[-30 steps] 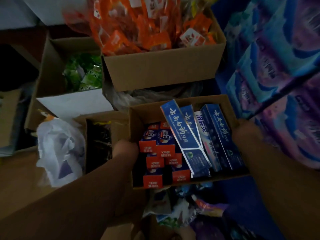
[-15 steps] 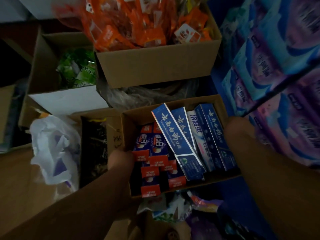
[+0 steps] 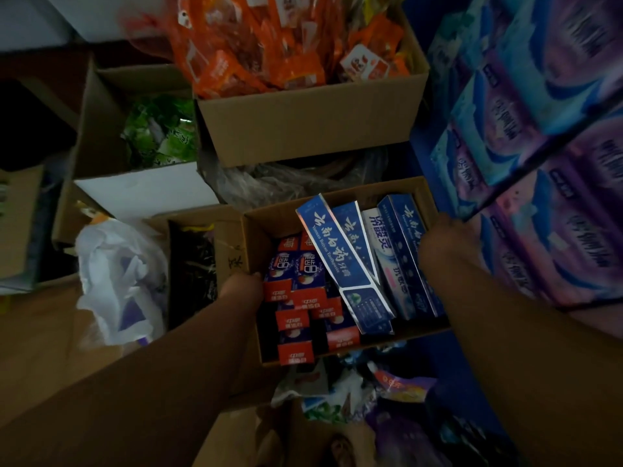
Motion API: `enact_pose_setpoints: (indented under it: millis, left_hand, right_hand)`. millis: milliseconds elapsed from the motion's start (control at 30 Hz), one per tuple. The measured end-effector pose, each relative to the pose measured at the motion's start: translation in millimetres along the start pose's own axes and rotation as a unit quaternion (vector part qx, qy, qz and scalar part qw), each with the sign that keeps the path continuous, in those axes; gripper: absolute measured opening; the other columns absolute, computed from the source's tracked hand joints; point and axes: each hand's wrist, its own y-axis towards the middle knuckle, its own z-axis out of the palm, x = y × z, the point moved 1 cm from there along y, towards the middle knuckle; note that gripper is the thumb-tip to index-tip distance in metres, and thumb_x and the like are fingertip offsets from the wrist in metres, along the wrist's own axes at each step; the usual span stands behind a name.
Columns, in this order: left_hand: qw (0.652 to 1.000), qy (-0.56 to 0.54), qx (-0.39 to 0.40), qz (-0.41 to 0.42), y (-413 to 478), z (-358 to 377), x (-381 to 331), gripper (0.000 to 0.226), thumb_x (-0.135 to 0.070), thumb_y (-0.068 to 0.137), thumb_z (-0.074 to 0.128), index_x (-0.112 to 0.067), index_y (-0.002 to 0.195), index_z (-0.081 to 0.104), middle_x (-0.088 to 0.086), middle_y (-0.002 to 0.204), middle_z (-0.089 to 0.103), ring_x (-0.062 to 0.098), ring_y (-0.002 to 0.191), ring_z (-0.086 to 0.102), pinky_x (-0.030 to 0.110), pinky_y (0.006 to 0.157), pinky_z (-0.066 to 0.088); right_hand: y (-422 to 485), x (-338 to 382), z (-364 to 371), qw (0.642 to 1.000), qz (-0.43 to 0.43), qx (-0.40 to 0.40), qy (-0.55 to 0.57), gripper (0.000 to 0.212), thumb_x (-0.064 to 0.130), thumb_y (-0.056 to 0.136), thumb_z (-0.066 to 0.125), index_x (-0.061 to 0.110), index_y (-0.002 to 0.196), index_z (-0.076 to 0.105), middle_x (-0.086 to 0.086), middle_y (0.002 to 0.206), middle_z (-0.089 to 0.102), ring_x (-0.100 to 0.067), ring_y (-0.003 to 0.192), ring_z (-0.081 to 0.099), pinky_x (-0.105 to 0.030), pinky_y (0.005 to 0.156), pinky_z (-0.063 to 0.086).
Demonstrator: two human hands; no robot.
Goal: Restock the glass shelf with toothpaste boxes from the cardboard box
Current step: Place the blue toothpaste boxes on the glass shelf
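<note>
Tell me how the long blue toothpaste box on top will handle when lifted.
Probably stiff and light: the long blue toothpaste box is a slim, straight-edged carton. Its glossy face may slip. Resting slanted on the small red boxes, it could slide.

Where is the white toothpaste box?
In the head view, the white toothpaste box lies in the right half of the cardboard box, squeezed between long blue toothpaste boxes, close to the right hand.

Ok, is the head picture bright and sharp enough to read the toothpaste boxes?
Head view: dim overall; left hand and right hand, gripping the cardboard box, sit in shadow; toothpaste boxes catch light, print legible; orange packets up top blurred; edges bend from the wide lens.
</note>
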Motion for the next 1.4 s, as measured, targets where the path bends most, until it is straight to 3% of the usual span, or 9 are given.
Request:
enact_pose_setpoints:
  millis: [167,233,400,600,800,1000,1200,1300,1400]
  left_hand:
    - [0.996,0.036,-0.027,0.071,-12,-5,-8,0.039,-0.021,0.099,0.044,-0.007,0.135,0.041,0.014,0.133,0.05,0.027,0.116,0.054,0.034,0.084,0.049]
    - [0.994,-0.066,-0.054,0.064,-20,-4,-9,0.036,-0.023,0.1,0.038,-0.01,0.134,0.042,0.015,0.126,0.054,0.026,0.104,0.057,0.035,0.076,0.05]
    - [0.977,-0.11,-0.034,0.181,-51,8,-19,0.043,-0.028,0.098,0.039,-0.014,0.139,0.037,0.01,0.138,0.047,0.031,0.117,0.054,0.048,0.097,0.047]
    - [0.944,0.049,-0.006,0.327,-86,17,-14,0.045,-0.023,0.099,0.042,-0.019,0.143,0.035,0.005,0.152,0.03,0.023,0.14,0.03,0.037,0.113,0.029]
    - [0.935,0.127,0.035,0.328,-89,14,-2,0.055,-0.028,0.101,0.04,-0.021,0.151,0.019,0.0,0.16,0.014,0.018,0.147,0.017,0.035,0.116,0.022]
    - [0.932,0.133,0.053,0.334,-97,3,-7,0.053,-0.024,0.1,0.04,-0.018,0.15,0.022,0.003,0.158,0.021,0.021,0.144,0.024,0.036,0.115,0.025]
    - [0.956,0.015,0.076,0.283,-109,-12,-32,0.046,-0.033,0.099,0.042,-0.021,0.143,0.036,0.012,0.139,0.048,0.029,0.118,0.052,0.034,0.092,0.046]
    - [0.961,-0.105,0.08,0.244,-114,-28,-55,0.047,-0.043,0.096,0.044,-0.018,0.136,0.046,0.011,0.132,0.054,0.033,0.117,0.053,0.038,0.097,0.044]
    - [0.938,-0.257,0.13,0.194,-120,-46,-83,0.073,-0.062,0.079,0.054,-0.014,0.134,0.048,0.015,0.122,0.061,0.037,0.112,0.059,0.05,0.098,0.047]
  right_hand:
    - [-33,20,5,0.992,-0.117,-0.033,0.021,0.049,0.02,0.094,0.047,0.005,0.139,0.036,-0.018,0.143,0.039,-0.034,0.128,0.04,-0.044,0.105,0.036]
    - [-53,31,2,0.988,-0.145,-0.005,0.055,0.05,0.026,0.095,0.048,0.007,0.14,0.036,-0.016,0.145,0.039,-0.032,0.132,0.038,-0.043,0.108,0.034]
    - [-107,39,4,0.978,-0.166,0.094,0.083,0.072,0.045,0.092,0.052,0.014,0.148,0.021,-0.01,0.152,0.028,-0.028,0.138,0.029,-0.043,0.11,0.032]
    - [-138,30,22,0.983,-0.101,0.153,0.03,0.094,0.05,0.079,0.069,0.017,0.148,0.013,-0.012,0.149,0.025,-0.031,0.135,0.032,-0.043,0.104,0.039]
    - [-140,37,20,0.99,-0.095,0.1,0.019,0.062,0.019,0.09,0.061,0.015,0.14,0.026,-0.013,0.132,0.05,-0.029,0.113,0.056,-0.037,0.088,0.049]
    - [-138,40,4,0.986,-0.086,0.127,0.064,0.064,0.024,0.083,0.069,0.011,0.134,0.033,-0.013,0.125,0.051,-0.031,0.111,0.056,-0.037,0.089,0.047]
    - [-147,39,-23,0.984,-0.106,0.101,0.1,0.057,0.026,0.082,0.067,0.011,0.129,0.039,-0.012,0.126,0.053,-0.031,0.111,0.056,-0.037,0.089,0.047]
    - [-151,40,-55,0.983,-0.11,0.079,0.124,0.057,0.025,0.08,0.069,0.015,0.129,0.04,-0.009,0.125,0.053,-0.03,0.11,0.057,-0.037,0.088,0.048]
    - [-157,40,-98,0.979,-0.132,0.042,0.149,0.055,0.025,0.078,0.07,0.018,0.126,0.044,-0.005,0.115,0.057,-0.026,0.103,0.06,-0.035,0.082,0.05]
